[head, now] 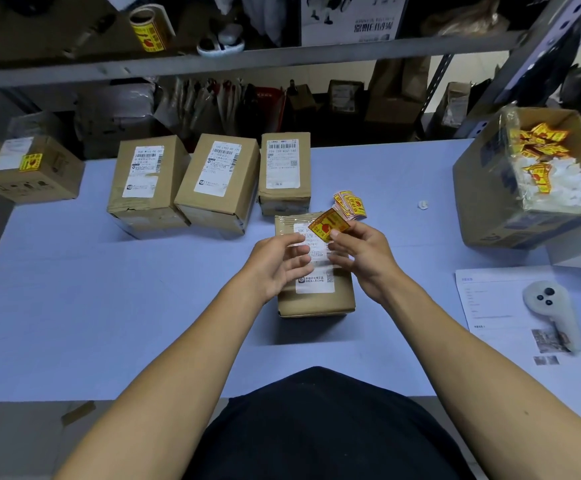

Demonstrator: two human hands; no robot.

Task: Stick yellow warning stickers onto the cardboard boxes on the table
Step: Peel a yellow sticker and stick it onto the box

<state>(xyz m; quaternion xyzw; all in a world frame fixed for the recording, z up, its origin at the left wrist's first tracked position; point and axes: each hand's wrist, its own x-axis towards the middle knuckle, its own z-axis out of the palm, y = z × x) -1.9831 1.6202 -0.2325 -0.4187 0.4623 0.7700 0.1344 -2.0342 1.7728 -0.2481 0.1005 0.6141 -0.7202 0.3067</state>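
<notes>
Right hand point(358, 251) pinches one yellow warning sticker point(327, 225) at its lower edge between thumb and fingers, sticker tilted, held just above the far end of the nearest cardboard box point(313, 268). Left hand point(278, 261) is released, fingers spread and loosely curled, holding nothing, hovering over the left half of that box's white shipping label point(315, 284); whether it touches the box I cannot tell. Both hands cover most of the label's upper part. Just beyond the sticker, a small fanned stack of spare stickers point(349, 204) lies on the blue table point(109, 306), beside the box's far right corner. Behind it, three more boxes in a row: left box point(147, 181), middle box point(218, 181), right box point(284, 171), each with a shipping label on top, none showing a yellow sticker. Far left, a separate box point(29, 171) already carries a yellow sticker. Far right, an open carton point(486, 195) tilted toward the camera holds used backings and loose yellow stickers. Near right: a printed sheet point(496, 306) with a white controller point(552, 310) resting on it. A sticker roll point(148, 27) sits on the shelf above.
</notes>
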